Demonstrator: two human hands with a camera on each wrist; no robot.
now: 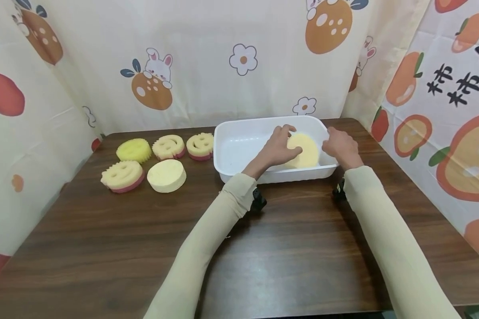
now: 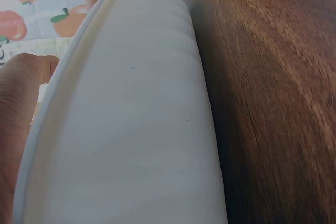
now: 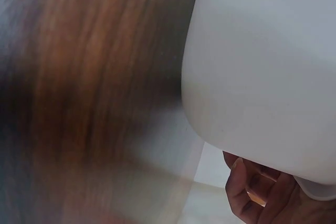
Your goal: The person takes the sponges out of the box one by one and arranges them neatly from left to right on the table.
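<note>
A white plastic tray (image 1: 239,155) stands at the back of the table, with a round pale-yellow sponge (image 1: 308,150) tilted up inside its right part. My left hand (image 1: 275,147) reaches over the front rim, its thumb and fingers spread apart at the left side of the sponge. Whether they touch it is hard to tell. At the tray's right end, my right hand (image 1: 341,146) grips the rim. The right wrist view shows its bent fingers (image 3: 239,187) beside the tray wall (image 3: 262,77). The left wrist view shows mostly the tray's outer side (image 2: 131,108) and part of the left hand.
Left of the tray lie a plain round sponge (image 1: 166,176), a yellow scalloped one (image 1: 134,150), and smiley sponges with pink undersides (image 1: 122,176), (image 1: 169,146), (image 1: 200,145). Printed curtains (image 1: 207,57) border the dark wooden table (image 1: 143,248) at the back and sides.
</note>
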